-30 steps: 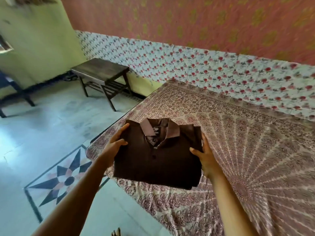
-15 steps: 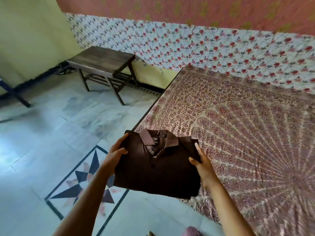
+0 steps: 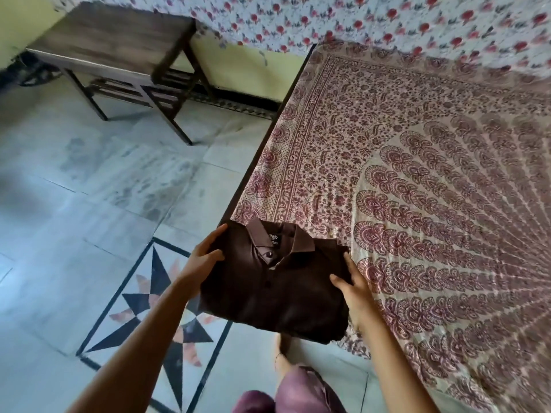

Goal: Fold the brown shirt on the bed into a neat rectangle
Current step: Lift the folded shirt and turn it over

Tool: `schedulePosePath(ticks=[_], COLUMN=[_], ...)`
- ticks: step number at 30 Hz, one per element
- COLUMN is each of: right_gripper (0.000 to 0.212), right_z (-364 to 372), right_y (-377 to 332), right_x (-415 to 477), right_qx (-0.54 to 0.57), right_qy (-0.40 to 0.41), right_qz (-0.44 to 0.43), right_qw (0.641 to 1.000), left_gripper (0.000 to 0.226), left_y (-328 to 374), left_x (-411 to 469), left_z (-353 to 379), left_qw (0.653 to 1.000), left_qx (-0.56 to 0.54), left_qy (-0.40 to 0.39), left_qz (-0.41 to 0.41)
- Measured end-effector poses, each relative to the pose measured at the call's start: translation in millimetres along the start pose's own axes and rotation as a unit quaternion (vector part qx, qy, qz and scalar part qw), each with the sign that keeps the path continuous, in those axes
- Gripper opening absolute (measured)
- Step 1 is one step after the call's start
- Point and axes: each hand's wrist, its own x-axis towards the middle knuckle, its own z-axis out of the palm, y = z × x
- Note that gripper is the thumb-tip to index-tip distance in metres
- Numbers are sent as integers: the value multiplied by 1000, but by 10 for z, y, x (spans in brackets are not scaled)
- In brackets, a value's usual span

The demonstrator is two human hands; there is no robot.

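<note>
The brown shirt (image 3: 268,290) is folded into a compact rectangle, collar and button placket facing up. I hold it in the air over the near left corner of the bed (image 3: 417,189), partly above the floor. My left hand (image 3: 202,260) grips its left edge, thumb on top and fingers underneath. On the shirt's right edge my right hand (image 3: 351,290) holds it, with the thumb lying on top and the fingers hidden below the cloth.
The bed carries a maroon patterned cover and meets a floral cloth (image 3: 387,22) on the wall behind. A dark wooden side table (image 3: 113,40) stands on the tiled floor (image 3: 89,189) to the left. My legs in purple trousers (image 3: 298,394) show below the shirt.
The folded shirt stays held in both hands while it has shifted left and toward me, off the bed's corner. The view has tilted down, so the floor and my legs now show.
</note>
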Motion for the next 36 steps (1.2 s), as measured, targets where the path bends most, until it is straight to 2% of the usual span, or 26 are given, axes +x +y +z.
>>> schedulePosePath(ticks=[6,9,11,14,17,22,24,27,30,32,36], right_gripper=[67,69,71,68,64,66,63,63,62,56,49], right_z=[211,239,261,318,363,501,591,778,915,950,1003], right_y=[221,298,331,398,617,745,804,967,1102,1152,1241], right_x=[644,1045,1254,1535,1737,1757,1605,1266,990,902,831], right_qx=[13,-28,-90,-214,-283,-262,-276,-340,-363,-370,-424], right_qy=[53,64,76,124,186,278,309,364,356,342,320], right_qz=[14,-37,-76,-163,-215,-181,-153,-59,-21,-23,-25], right_qw=[998,997,990,955,916,906,897,865,861,864,847], left_gripper=[74,75,76,77,74,61,52,45,44,40,37], left_y=[-262,-435,-554,-748,-914,-1051,-1129,-1240,-1348,-1413,-1521], left_x=[897,1337,1576,1889,2120,2187,2043,1721,1460,1406,1442], left_z=[128,214,257,315,333,357,332,285,244,207,165], left_qw=[998,997,988,956,950,949,960,964,958,955,934], left_qx=[56,69,135,257,270,257,230,237,265,277,342], left_qy=[-31,-28,-18,-15,-14,40,81,109,99,92,88], left_qz=[0,12,68,141,156,179,141,54,50,53,49])
